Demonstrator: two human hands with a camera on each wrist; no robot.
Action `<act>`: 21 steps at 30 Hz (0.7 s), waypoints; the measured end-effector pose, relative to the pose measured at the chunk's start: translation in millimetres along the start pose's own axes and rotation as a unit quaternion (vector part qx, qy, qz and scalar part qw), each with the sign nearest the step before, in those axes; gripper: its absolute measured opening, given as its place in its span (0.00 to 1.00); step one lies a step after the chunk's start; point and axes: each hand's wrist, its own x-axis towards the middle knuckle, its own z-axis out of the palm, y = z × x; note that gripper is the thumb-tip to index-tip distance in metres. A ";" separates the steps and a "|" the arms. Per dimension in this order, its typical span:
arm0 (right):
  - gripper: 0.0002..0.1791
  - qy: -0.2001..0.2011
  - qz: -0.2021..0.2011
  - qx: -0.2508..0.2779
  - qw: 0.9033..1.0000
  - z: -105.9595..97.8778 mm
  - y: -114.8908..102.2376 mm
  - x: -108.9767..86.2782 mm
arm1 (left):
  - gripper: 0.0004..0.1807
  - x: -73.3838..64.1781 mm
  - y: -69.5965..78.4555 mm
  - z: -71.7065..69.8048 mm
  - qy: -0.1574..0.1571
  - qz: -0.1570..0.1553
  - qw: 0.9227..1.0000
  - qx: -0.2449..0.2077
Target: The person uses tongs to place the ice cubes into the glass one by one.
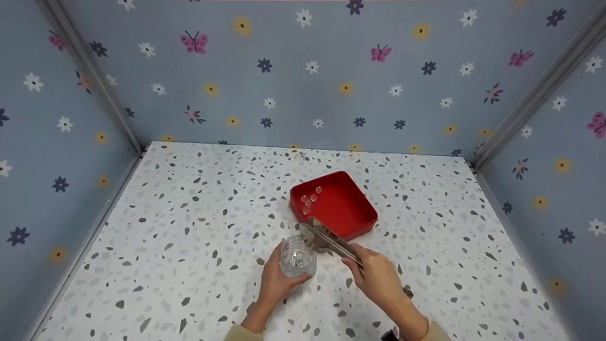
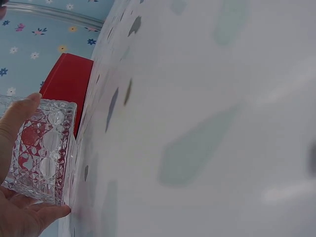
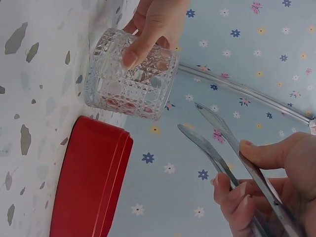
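Observation:
My left hand (image 1: 276, 280) holds a clear cut-glass tumbler (image 1: 298, 265), fingers and thumb around its sides. In the left wrist view the tumbler (image 2: 47, 148) shows a diamond pattern and stands at the tabletop. My right hand (image 1: 381, 274) grips metal tongs (image 1: 334, 242), which reach left toward the tumbler's mouth. Seen from the right wrist, the tong tips are a little apart beside the tumbler's rim, with nothing visible between them. Just beyond both hands sits a shallow red tray (image 1: 348, 203). Several small clear cubes (image 1: 307, 202) lie in its left corner.
The table (image 1: 199, 213) has a white speckled top. Blue flowered panels (image 1: 312, 94) stand at its back and both sides, joined by grey metal posts (image 1: 92, 71). A small dark object (image 1: 390, 335) shows beside the right wrist at the lower edge.

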 end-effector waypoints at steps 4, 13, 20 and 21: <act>0.10 0.005 0.002 -0.010 1.000 -1.0 4.4 4.2 | 0.57 0.2 -0.1 -0.3 0.002 0.003 1.000 -0.002; 0.16 0.021 0.008 -0.027 0.999 -2.3 15.3 15.8 | 0.56 0.3 0.6 -0.3 0.005 0.005 1.000 0.000; 0.16 0.023 0.005 -0.041 0.999 -0.3 23.7 23.6 | 0.56 0.0 -0.1 0.0 0.005 0.010 1.000 -0.004; 0.15 0.021 0.006 -0.044 0.999 0.2 24.7 25.1 | 0.56 0.0 -0.3 0.0 0.005 0.011 1.000 -0.006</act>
